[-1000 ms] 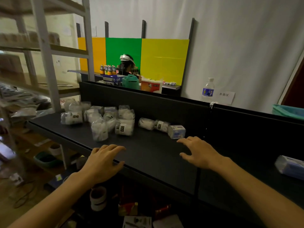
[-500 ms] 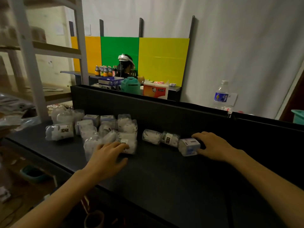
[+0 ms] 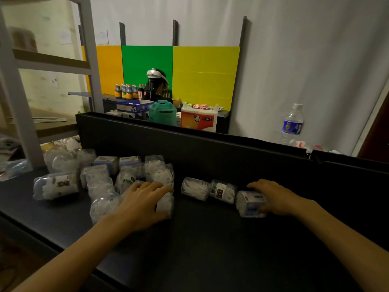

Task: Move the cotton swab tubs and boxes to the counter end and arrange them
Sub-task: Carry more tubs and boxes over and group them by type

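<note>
Several clear cotton swab tubs and small boxes lie in a loose cluster on the black counter (image 3: 210, 239), toward its left end. My left hand (image 3: 143, 205) lies over a tub lying on its side (image 3: 165, 204) at the cluster's right edge, fingers curved across its top. Further right, two tubs lie end to end: a clear tub (image 3: 194, 188) and a labelled tub (image 3: 223, 191). My right hand (image 3: 273, 198) grips a small white and blue box (image 3: 250, 204) at the right end of that row. A labelled tub (image 3: 56, 185) lies apart on the far left.
A black back panel (image 3: 210, 148) runs along the counter's far side. A grey metal shelf frame (image 3: 19, 114) stands at the left end. A water bottle (image 3: 292, 123) stands behind the panel at right. Beyond, a person sits at a table with bottles and packages.
Both hands have reached forward from the counter's front onto the goods. My left hand has settled on a tub, and my right hand has closed round the small box.
</note>
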The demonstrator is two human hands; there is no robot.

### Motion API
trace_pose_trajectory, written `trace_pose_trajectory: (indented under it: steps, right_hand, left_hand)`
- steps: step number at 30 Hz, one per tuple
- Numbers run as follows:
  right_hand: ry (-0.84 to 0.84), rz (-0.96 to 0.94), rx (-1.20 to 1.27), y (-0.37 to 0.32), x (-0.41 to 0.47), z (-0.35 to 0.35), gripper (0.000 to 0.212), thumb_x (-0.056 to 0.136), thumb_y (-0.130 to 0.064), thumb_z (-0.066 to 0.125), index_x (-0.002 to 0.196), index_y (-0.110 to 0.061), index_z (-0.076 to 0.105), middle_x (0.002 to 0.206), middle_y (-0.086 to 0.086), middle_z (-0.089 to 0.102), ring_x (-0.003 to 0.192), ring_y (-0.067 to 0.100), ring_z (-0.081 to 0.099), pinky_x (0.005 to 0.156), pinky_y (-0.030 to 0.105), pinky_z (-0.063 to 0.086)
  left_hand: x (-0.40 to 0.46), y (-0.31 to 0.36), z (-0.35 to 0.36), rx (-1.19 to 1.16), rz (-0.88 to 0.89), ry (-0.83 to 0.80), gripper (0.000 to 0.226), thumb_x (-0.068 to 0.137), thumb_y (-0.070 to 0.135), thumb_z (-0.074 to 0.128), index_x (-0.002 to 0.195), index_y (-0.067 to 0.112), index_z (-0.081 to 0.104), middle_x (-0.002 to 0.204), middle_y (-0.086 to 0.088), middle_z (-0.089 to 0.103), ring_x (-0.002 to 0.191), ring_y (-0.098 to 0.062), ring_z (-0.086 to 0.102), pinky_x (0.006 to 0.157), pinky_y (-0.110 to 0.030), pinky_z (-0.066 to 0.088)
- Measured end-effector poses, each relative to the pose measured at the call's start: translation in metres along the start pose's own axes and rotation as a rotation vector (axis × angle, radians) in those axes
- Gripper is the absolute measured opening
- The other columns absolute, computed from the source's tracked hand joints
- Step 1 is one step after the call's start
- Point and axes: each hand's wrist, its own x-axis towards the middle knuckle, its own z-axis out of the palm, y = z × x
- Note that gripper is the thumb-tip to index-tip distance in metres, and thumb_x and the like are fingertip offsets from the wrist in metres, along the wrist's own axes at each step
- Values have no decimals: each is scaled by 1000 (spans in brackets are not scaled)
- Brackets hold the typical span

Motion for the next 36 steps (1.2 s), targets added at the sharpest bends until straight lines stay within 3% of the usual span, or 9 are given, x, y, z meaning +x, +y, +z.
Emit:
trace_pose_trajectory:
  steps: [3, 8, 15, 23, 28, 34, 36]
  right_hand:
    - [6, 39, -26, 1, 1, 2, 86, 77, -40, 75, 147, -22, 29, 132, -1, 39, 119, 17, 43, 99, 29, 41]
    - [54, 132, 54, 1, -13, 10, 72, 72, -46, 78, 134, -27, 47, 109, -5, 34, 99, 11, 43, 89, 27, 46]
    - [71, 213, 229, -16, -65, 19, 68, 70, -35, 81, 128, -31, 46, 125, -4, 45, 108, 12, 49, 95, 32, 48]
    - [227, 253, 213, -57, -149, 29, 62, 72, -35, 78, 124, -35, 44, 117, -10, 39, 108, 9, 45, 96, 34, 46]
    - [318, 284, 202, -73, -202, 37, 60, 73, -36, 77, 122, -37, 43, 116, -11, 39, 106, 7, 45, 92, 32, 47]
    - [402, 330, 166, -71, -264, 44, 63, 71, -39, 79, 124, -32, 44, 116, -8, 42, 106, 9, 44, 88, 31, 47]
    - [410, 347, 167, -61, -283, 45, 64, 71, -39, 79, 125, -32, 44, 115, -8, 42, 106, 9, 44, 87, 29, 46]
  left_hand:
    - [7, -1, 2, 17, 34, -63, 72, 84, 55, 54, 143, 43, 15, 152, 8, 20, 140, -16, 20, 114, -41, 11]
    - [14, -6, 6, 31, 123, -55, 74, 83, 55, 57, 143, 42, 15, 153, 8, 21, 141, -15, 18, 114, -41, 12]
    - [12, -8, 12, 31, 226, -6, 61, 86, 48, 56, 139, 38, 28, 151, 4, 22, 138, -18, 22, 112, -39, 19]
    - [-7, -6, 14, -83, 384, 58, 60, 87, 44, 57, 140, 33, 32, 150, 3, 26, 138, -20, 24, 113, -41, 17]
    - [-26, 12, 15, -298, 548, 202, 57, 77, 44, 70, 127, 32, 48, 134, 5, 47, 122, -20, 47, 102, -42, 36]
    - [-42, 66, 6, -450, 657, 220, 55, 76, 45, 71, 125, 31, 49, 130, 6, 49, 115, -17, 51, 95, -42, 45]
    - [-44, 87, 4, -462, 700, 221, 55, 76, 54, 65, 123, 33, 49, 128, 7, 50, 111, -16, 53, 91, -41, 48]
